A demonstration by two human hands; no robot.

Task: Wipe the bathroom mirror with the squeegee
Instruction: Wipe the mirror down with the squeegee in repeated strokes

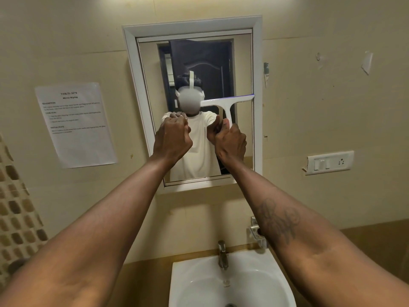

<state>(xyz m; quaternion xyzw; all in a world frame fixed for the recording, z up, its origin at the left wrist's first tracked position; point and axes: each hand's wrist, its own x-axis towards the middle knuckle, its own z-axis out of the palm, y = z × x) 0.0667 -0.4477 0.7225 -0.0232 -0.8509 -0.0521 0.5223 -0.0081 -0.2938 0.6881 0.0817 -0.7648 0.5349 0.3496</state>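
Note:
A white-framed bathroom mirror (242, 69) hangs on the beige wall straight ahead. My right hand (231, 141) grips the handle of a white T-shaped squeegee (225, 107). Its blade lies level against the glass at mid height, reaching the mirror's right edge. My left hand (171, 138) is raised in front of the mirror's lower left part, fingers curled into a fist with nothing in it. The glass reflects a person in a white shirt and a dark door.
A white sink (190, 282) with a metal tap (222, 253) sits below the mirror. A printed paper sheet (76, 125) is taped to the wall on the left. A switch and socket plate (329, 162) is on the right wall. Brown mosaic tiles (15, 209) run down the far left.

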